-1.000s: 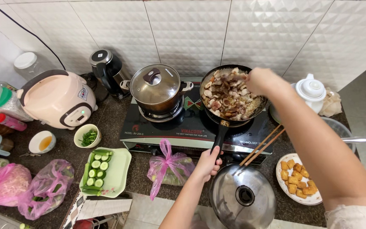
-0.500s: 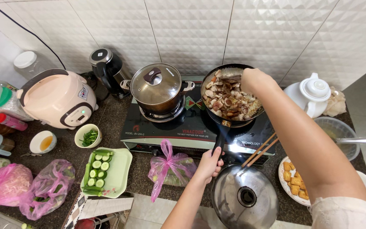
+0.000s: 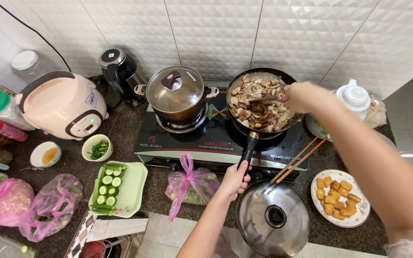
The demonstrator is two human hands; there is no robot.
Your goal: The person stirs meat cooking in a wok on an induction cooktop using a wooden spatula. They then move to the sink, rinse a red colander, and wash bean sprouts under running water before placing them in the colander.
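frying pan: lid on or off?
Off. The frying pan is uncovered, food showing; a metal lid lies on the counter beside the left hand.

This is a home kitchen, and a meal is being cooked in it. Behind the counter the wall (image 3: pixel 283 28) is covered with white patterned tiles. In the middle of the frame a two-burner stove (image 3: pixel 216 138) sits on a dark speckled counter (image 3: pixel 130 124), with a lidded pot (image 3: pixel 175 95) and a frying pan (image 3: pixel 261 102) full of food on it. At the left stand a pink rice cooker (image 3: pixel 63 105) and a black kettle (image 3: pixel 118 71). Lower left there is a green tray of sliced cucumber (image 3: pixel 115 188), and lower right a plate of fried pieces (image 3: pixel 340 196). Chopsticks (image 3: pixel 297 160) and a loose pan lid (image 3: pixel 272 220) lie near the stove.
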